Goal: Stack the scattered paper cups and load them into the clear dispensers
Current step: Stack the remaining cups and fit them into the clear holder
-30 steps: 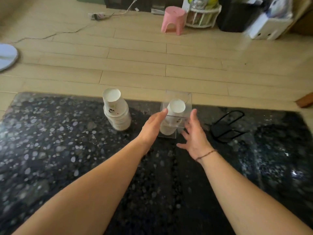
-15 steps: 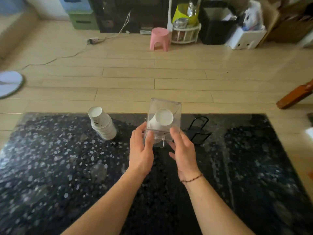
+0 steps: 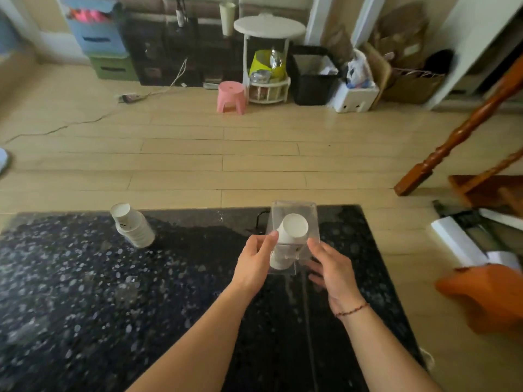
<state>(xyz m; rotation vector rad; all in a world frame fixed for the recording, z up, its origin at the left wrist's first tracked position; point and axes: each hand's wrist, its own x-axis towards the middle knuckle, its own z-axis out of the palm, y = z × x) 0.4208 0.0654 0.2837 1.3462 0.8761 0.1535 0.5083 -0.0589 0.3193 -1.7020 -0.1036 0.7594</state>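
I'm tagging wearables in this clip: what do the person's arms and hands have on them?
Both forearms are bare, with no sleeves in view and no gloves. The left hand shows no ring, watch or band. The right hand has a thin reddish-brown cord bracelet around its wrist, seemingly with small beads; nothing else is worn.

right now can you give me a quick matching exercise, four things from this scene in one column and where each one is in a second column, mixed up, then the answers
Things:
1. clear dispenser
2. loose stack of cups
3. pink stool
4. black bin

Places:
A. on the wooden floor, left of the white round shelf stand
B. between both hands, over the dark table
C. far side of the room, right of the white stand
D. standing on the dark speckled table, left of the hands

Pairs: 1-B, 2-D, 3-A, 4-C
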